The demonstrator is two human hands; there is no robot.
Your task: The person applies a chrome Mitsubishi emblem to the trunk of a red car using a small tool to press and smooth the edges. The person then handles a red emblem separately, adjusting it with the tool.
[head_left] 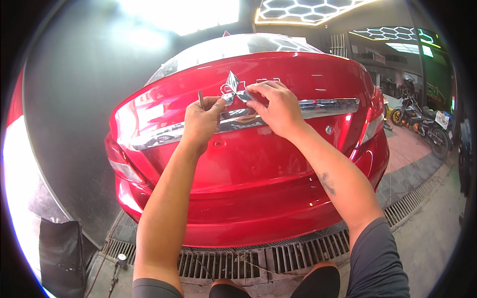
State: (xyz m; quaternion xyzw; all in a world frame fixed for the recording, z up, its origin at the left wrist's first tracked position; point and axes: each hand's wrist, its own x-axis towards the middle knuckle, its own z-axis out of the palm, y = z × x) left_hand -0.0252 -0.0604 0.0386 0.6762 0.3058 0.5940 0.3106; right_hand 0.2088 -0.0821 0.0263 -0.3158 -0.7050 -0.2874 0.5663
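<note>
A chrome car emblem (231, 84) with three pointed lobes is held against the red trunk lid (278, 67), just above the chrome trim strip (330, 107). My left hand (199, 123) pinches its lower left lobe between thumb and finger. A thin, flat, dark piece (201, 99) also sticks up from that hand; its kind is unclear. With thumb and fingers, my right hand (278, 107) grips the lower right lobe. Pale outlines show on the paint behind the emblem. Whether the emblem's back touches the paint is hidden.
Below the rear bumper (248, 231) runs a metal floor grate (218, 264) near my feet. A black bag-like object (62, 258) stands at lower left beside a dark wall panel (99, 99). At right, a motorcycle (422, 121) is parked. A hose (115, 278) lies lower left.
</note>
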